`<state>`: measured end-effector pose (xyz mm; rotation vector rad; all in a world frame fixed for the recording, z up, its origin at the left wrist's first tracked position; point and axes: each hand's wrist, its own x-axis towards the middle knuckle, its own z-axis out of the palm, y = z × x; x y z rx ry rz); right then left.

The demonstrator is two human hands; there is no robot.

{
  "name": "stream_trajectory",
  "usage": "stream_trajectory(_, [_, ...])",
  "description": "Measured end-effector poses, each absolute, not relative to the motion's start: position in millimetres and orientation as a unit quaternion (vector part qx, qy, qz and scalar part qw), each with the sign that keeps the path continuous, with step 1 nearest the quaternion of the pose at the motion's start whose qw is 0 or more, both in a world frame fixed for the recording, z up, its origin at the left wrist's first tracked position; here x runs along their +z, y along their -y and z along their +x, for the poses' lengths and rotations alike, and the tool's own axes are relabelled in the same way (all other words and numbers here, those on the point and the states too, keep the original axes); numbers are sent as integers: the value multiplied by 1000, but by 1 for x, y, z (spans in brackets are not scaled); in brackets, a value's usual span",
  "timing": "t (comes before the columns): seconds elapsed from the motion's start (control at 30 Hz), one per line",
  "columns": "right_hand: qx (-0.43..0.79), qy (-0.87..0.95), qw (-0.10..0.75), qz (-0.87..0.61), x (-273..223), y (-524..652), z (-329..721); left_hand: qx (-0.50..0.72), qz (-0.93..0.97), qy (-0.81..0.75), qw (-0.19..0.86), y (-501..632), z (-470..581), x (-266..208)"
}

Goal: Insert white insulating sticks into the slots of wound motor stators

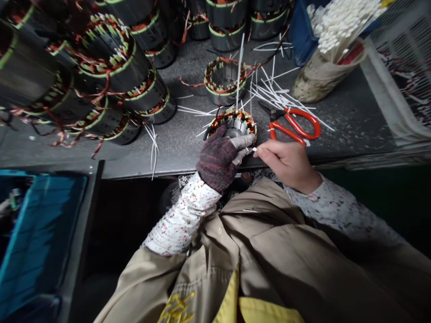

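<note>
Bench (168,152) spans upper half of frame; front core (251,123) at centre, near bench's front edge; left hand (218,159) on it, right hand (291,163) just to its right; rear core (222,98) behind it; stacked cores (129,67) upper left; snips (276,114) right of front core; loose strips (276,92) behind snips; sticks (341,27) in holder (311,83), upper right; basket (380,89) at right edge; bin (50,224) lower left.
</note>
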<state>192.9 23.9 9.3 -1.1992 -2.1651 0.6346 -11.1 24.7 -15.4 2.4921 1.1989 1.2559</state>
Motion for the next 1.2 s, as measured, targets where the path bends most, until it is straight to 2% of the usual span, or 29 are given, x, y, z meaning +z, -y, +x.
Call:
stream_trajectory(0.2, [158, 811, 256, -502, 10, -25, 187, 399, 829, -390, 47, -27, -14, -15])
stream_trajectory(0.37, [205, 772, 345, -493, 9, -30, 183, 382, 836, -388, 65, -29, -14, -16])
stream_trajectory(0.47, [229, 792, 334, -458, 23, -24, 183, 389, 841, -373, 49, -29, -13, -15])
stream_trajectory(0.57, [315, 789, 328, -414, 42, -18, 191, 369, 842, -392, 40, -26, -9, -11])
stream_trajectory(0.67, [393, 732, 383, -404, 52, -15, 201, 377, 830, -409, 31, -22, -5, -9])
stream_trajectory(0.73, [459, 691, 405, -384, 47, -15, 204, 403, 810, -426, 19, -20, -5, -10])
stream_trajectory(0.83, [599, 629, 376, -321, 34, -12, 206, 403, 809, -427, -9, -20, -6, -12])
stream_trajectory(0.9, [634, 587, 382, -328, 29, -8, 208, 391, 824, -409, -36, -21, -8, -13])
stream_trajectory(1.0, [614, 531, 451, -371, 33, -11, 208, 367, 834, -409, -54, -22, -7, -13])
stream_trajectory(1.1, [561, 505, 518, -402, 39, -30, 184, 328, 852, -408, -29, -21, -4, -10])
stream_trajectory(1.13, [535, 506, 531, -420, 39, -38, 172, 317, 858, -403, -14, -21, -3, -9])
stream_trajectory(1.2, [531, 535, 501, -425, 37, -52, 151, 300, 865, -402, 16, -22, -5, -7])
